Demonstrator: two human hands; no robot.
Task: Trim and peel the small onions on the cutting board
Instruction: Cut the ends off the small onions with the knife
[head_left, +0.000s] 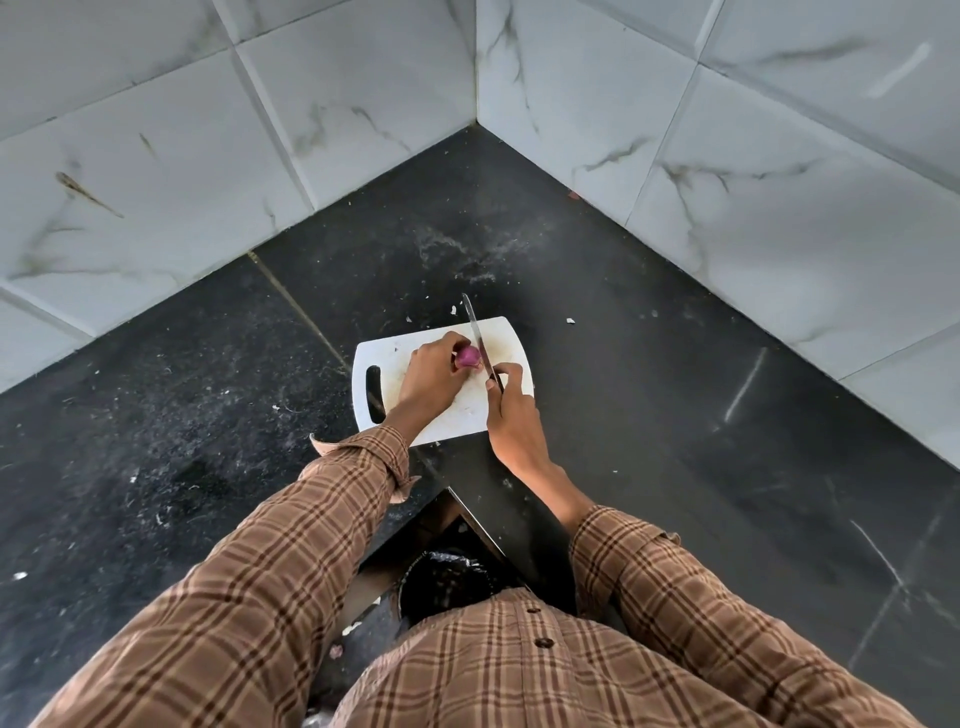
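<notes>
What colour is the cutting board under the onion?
White; the cutting board shows clearly in the head view.

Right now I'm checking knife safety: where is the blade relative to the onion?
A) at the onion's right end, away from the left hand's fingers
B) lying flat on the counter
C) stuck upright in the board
A: the knife in the right hand meets the right end of the onion, which the left hand holds on the cutting board.

knife handle (500, 395) hidden (inside right hand (511, 415))
</notes>
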